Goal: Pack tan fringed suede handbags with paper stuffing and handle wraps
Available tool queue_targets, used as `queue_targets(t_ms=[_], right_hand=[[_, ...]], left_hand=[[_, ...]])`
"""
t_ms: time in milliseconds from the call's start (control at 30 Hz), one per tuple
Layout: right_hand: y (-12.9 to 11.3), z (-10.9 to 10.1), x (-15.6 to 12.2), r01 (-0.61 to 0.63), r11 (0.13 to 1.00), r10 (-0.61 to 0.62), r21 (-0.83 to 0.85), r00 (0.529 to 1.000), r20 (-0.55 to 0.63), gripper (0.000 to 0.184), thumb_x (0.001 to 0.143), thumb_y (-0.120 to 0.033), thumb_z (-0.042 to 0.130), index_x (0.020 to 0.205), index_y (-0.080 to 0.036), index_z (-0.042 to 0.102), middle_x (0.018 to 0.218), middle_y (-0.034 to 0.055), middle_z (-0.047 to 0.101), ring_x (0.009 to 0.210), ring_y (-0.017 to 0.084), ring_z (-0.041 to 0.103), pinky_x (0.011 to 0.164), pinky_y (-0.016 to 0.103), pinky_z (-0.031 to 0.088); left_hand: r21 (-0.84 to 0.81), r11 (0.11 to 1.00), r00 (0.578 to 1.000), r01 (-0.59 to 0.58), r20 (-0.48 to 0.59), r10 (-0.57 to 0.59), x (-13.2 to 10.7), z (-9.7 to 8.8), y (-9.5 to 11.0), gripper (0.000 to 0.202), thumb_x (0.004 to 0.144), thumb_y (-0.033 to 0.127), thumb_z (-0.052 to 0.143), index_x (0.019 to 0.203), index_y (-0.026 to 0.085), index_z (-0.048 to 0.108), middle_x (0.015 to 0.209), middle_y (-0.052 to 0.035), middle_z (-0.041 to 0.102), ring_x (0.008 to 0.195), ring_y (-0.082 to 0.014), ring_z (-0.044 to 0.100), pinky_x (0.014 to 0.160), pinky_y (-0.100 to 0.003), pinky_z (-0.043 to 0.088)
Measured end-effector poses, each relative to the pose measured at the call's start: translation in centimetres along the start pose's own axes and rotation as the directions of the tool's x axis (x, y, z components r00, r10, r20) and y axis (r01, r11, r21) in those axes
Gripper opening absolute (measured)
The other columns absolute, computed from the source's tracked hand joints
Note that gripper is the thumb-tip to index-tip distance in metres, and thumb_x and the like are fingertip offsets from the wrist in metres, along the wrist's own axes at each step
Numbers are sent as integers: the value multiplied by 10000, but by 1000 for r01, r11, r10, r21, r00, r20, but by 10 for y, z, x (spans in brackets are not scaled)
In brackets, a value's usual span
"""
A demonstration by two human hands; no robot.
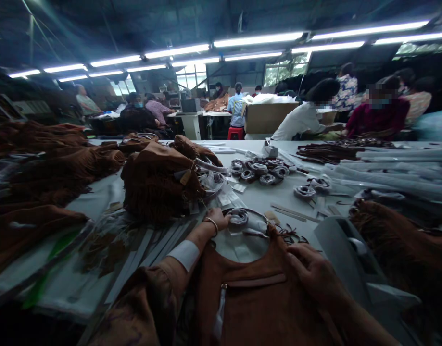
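Table (pixel 274 194): brown bag (pixel 253 302) under right fingers (pixel 297 257)

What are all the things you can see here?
bag: one, brown, nearest, under the hands
coil: one, grey-white, just beyond the bag
coils: about ten, grey-white, table middle
fringed bags: a pile, brown, left of middle
wrapped strips: several, whitish, right side
table: one, white, under everything
people: several, mixed colours, far side
lights: many, white, ceiling
left hand: one, bracelet on wrist, touching the coil
right hand: one, bare, resting on the bag's top right
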State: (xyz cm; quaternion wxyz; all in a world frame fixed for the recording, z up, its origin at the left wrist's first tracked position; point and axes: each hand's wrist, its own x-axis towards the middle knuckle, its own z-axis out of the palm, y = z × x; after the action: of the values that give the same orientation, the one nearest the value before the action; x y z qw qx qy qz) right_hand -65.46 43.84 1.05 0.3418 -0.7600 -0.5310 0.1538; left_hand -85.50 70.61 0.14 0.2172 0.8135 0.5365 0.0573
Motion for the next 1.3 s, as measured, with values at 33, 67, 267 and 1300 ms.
queue_targets(t_ms=[33,67,267,1300], right_hand=[[5,1,-7,-35,999,35,13,999,6,340,879,-468,514,1031,-222,694,1104,91,710,1019,247,675,882,364,542],[9,3,-13,-71,997,71,27,997,9,377,878,-485,518,1083,-213,680,1131,99,706,1042,251,673,901,370,542],[14,13,-45,-189,982,189,-3,982,26,464,858,-508,535,1190,-200,637,1231,108,683,1146,266,645,979,386,519],[81,-3,-154,-53,984,28,-171,989,-142,419,919,-518,474,1134,-221,678,1151,103,718,1085,292,633,941,459,498]], left_hand=[[7,1000,1000,0,14,0,0,3,-2,473,799,510,677,1003,85,698,1095,-255,676,1097,-376,635,928,-417,491],[8,1000,1000,-8,27,8,1,6,-3,495,798,541,667,1003,91,700,1074,-241,687,1082,-364,642,919,-406,497],[-97,975,972,-198,107,208,18,24,14,572,747,464,758,1209,146,647,1163,-120,701,1023,-240,660,871,-281,512],[-195,836,833,-513,-348,430,-293,32,-79,823,899,683,455,1548,211,272,1496,-194,434,1376,-374,440,1070,-551,468]])
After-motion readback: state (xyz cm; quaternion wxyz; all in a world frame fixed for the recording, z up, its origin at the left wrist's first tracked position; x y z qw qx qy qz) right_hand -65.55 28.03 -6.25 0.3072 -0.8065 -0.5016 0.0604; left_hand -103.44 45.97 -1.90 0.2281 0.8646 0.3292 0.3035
